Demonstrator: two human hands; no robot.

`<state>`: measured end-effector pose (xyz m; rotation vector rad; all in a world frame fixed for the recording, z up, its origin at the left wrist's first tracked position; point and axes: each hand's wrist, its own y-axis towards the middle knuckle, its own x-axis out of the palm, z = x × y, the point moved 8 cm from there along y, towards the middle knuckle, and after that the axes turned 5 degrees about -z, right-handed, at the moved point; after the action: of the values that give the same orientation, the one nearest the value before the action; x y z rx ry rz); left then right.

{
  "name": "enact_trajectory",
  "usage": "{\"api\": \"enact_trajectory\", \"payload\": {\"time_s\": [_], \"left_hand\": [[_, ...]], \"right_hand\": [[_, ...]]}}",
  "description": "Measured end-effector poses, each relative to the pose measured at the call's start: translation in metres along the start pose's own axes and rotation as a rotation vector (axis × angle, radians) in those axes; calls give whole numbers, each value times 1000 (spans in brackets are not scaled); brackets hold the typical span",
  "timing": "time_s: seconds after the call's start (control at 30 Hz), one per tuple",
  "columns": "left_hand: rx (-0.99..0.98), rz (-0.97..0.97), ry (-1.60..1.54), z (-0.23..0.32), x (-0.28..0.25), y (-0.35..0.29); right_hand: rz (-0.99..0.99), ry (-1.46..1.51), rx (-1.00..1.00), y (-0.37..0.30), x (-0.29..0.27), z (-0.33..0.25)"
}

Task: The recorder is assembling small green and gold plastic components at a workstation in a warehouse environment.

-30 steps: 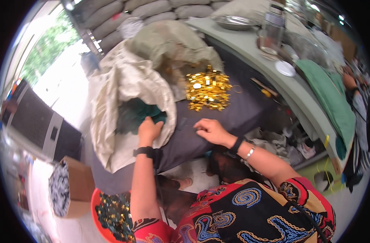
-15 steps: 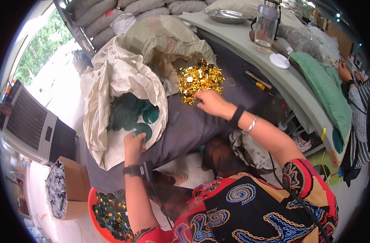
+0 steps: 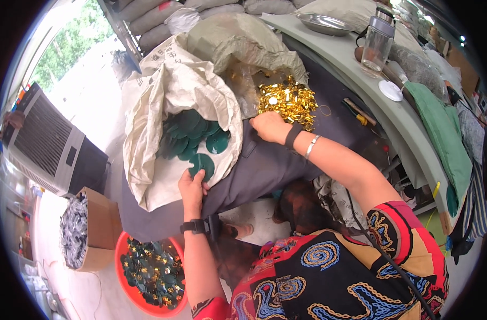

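Observation:
My left hand [image 3: 193, 186] pinches a dark green round disc [image 3: 202, 167] at the mouth of a white woven sack [image 3: 142, 173]. More green discs [image 3: 186, 130] lie overlapping inside that sack. My right hand [image 3: 271, 128] is closed, palm down, just by the near left edge of a heap of small shiny gold pieces [image 3: 289, 98]. Its fingertips point left toward the sack, and whatever they grip is too small or hidden to make out. The gold heap spills from a second, beige sack [image 3: 233, 37] lying behind.
An orange-red basin [image 3: 127, 285] of green discs with gold parts stands below the dark cloth-covered table [image 3: 265, 170]. Left of it are a cardboard box [image 3: 102, 224] and a grey air cooler [image 3: 46, 133]. A pale bench [image 3: 329, 50] at right holds a bottle [image 3: 378, 45] and metal dish [image 3: 324, 24].
My right hand has drawn left off the gold heap, its fingers now closed. My left hand still holds the green disc at the sack's mouth. The whole view has shifted a little.

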<state>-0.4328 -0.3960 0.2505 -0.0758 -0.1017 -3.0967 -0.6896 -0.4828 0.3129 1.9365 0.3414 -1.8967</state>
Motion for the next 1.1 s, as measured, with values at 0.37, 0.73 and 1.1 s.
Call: {"api": "enact_trajectory", "payload": {"time_s": [0.37,0.73,1.1], "left_hand": [[-39,-46,-137,22,36,-39],[-65,-105,8,57,102,-123],[143,-14,263,63,94,-136]], "right_hand": [[-92,1419,-112,-101,-15,-53],[138,1298,-291,-152,-39,-97],[326,808,-446,-164,-57,-117]]}}
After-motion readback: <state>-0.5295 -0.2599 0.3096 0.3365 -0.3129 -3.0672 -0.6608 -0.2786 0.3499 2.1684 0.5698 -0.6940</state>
